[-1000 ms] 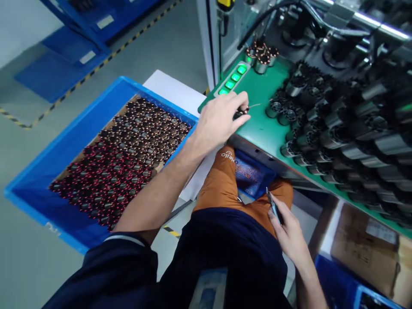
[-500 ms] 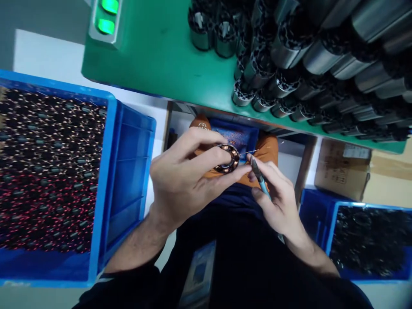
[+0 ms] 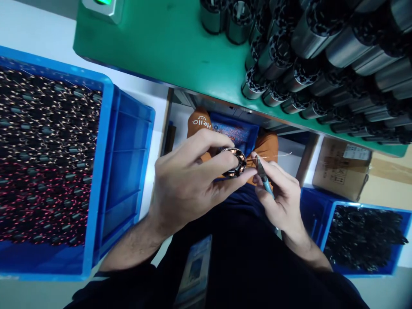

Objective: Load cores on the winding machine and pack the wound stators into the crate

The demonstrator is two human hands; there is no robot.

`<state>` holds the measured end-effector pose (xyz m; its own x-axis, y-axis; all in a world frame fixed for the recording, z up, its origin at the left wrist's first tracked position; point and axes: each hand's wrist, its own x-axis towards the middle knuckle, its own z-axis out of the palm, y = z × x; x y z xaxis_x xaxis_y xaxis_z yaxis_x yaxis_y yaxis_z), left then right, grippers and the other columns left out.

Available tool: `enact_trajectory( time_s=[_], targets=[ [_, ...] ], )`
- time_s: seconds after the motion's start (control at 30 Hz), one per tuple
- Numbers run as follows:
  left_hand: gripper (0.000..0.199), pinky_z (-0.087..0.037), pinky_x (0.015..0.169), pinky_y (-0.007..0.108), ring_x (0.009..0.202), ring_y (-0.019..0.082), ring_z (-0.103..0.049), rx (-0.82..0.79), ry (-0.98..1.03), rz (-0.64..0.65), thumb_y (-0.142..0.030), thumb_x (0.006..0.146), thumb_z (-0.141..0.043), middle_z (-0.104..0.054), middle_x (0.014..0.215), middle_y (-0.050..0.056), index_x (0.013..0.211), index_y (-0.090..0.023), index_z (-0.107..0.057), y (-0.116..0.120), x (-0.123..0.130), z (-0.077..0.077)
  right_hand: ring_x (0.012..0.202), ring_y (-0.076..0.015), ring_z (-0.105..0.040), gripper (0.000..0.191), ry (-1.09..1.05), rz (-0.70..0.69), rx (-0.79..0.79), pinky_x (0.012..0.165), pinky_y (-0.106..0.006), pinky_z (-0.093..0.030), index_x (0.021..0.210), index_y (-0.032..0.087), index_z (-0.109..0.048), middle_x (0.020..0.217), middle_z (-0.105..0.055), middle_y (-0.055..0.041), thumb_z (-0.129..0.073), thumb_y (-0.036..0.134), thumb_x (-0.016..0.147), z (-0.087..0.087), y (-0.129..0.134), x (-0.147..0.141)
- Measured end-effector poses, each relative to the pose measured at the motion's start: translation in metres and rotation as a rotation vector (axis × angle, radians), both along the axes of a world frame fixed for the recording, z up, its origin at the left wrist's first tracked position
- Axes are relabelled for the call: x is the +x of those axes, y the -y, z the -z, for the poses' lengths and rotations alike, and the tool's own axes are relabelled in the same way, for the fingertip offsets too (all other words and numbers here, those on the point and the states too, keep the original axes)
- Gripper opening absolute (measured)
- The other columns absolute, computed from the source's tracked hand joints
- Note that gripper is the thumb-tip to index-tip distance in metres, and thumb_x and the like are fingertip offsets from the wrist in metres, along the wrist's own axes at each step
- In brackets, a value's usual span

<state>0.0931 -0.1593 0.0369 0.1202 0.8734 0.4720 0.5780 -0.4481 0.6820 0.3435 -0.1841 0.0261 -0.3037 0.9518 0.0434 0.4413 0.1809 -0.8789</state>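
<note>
My left hand [image 3: 189,180] grips a ring-shaped motor stator [image 3: 240,163] with copper windings, its fingers wrapped over and into the ring. Thin copper wire ends [image 3: 270,157] stick out from the stator to the right. In my right hand [image 3: 281,193] is a pair of pliers or cutters [image 3: 264,178] with pale blue handles, the jaws up against the wires. Whether the jaws are closed on a wire is too small to tell. Both hands are close together above my lap, and my left fingers hide part of the ring.
A blue crate [image 3: 107,111] of wound parts stands at left. Rows of metal cylinders [image 3: 309,38] fill the right of the green table [image 3: 154,47]. A blue bin [image 3: 236,118] with wire scraps is beneath. At right are a cardboard box [image 3: 337,167] and a bin of black parts [image 3: 363,238].
Both hands, with the stator and the tool, have shifted slightly right in view. The tool's jaws are now at the wires, and the view itself has tilted a little.
</note>
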Motion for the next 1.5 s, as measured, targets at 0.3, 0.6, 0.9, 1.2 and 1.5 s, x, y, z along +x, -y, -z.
enact_trajectory(
  time_s=[0.3,0.6,0.9,1.2,1.5],
  targets=[
    [0.024,-0.069,0.083,0.035,0.097,0.021,-0.083,-0.051,0.116,-0.061,-0.038,0.1,-0.105,-0.088,0.115,0.003,0.1,-0.028,-0.083,0.004,0.002,0.016,0.077,-0.0175,-0.072,0.061,-0.011,0.026,0.011,0.078,-0.032,-0.066,0.155,0.024,-0.09,0.095,-0.084,-0.0009,-0.066,0.012,0.1,0.018,-0.004,-0.005],
    [0.022,-0.064,0.055,0.021,0.085,0.018,-0.082,-0.678,0.894,0.029,-0.038,0.101,-0.098,-0.083,0.102,0.005,0.097,-0.022,-0.084,-0.001,0.011,0.027,0.092,-0.0223,-0.064,0.066,0.211,0.043,0.265,0.085,-0.042,-0.063,0.166,0.03,-0.081,0.102,-0.071,-0.0032,-0.079,0.023,0.101,0.027,-0.011,-0.005],
    [0.037,-0.065,0.057,0.019,0.075,0.013,-0.074,-0.775,1.091,0.087,-0.051,0.095,-0.107,-0.077,0.09,0.0,0.095,-0.022,-0.084,-0.004,0.027,0.025,0.089,-0.0195,-0.066,0.056,0.251,0.081,0.366,0.082,-0.04,-0.063,0.161,0.031,-0.083,0.101,-0.071,-0.0011,-0.081,0.025,0.106,0.027,-0.012,-0.009],
    [0.027,-0.064,0.058,0.018,0.078,0.013,-0.072,-0.762,1.112,0.113,-0.043,0.097,-0.102,-0.078,0.094,0.001,0.096,-0.023,-0.084,-0.003,0.03,0.031,0.089,-0.0184,-0.065,0.053,0.169,0.05,0.242,0.081,-0.035,-0.063,0.167,0.035,-0.082,0.1,-0.068,-0.0006,-0.083,0.029,0.114,0.032,-0.01,-0.001],
    [0.023,-0.063,0.065,0.021,0.082,0.014,-0.078,-0.553,0.965,-0.191,-0.029,0.094,-0.095,-0.076,0.095,0.001,0.089,-0.02,-0.075,0.005,0.013,0.056,0.08,-0.0165,-0.063,0.062,0.144,-0.093,-0.019,0.079,-0.031,-0.061,0.173,0.027,-0.078,0.099,-0.073,-0.0011,-0.08,0.025,0.112,0.04,-0.015,0.003]
  ],
)
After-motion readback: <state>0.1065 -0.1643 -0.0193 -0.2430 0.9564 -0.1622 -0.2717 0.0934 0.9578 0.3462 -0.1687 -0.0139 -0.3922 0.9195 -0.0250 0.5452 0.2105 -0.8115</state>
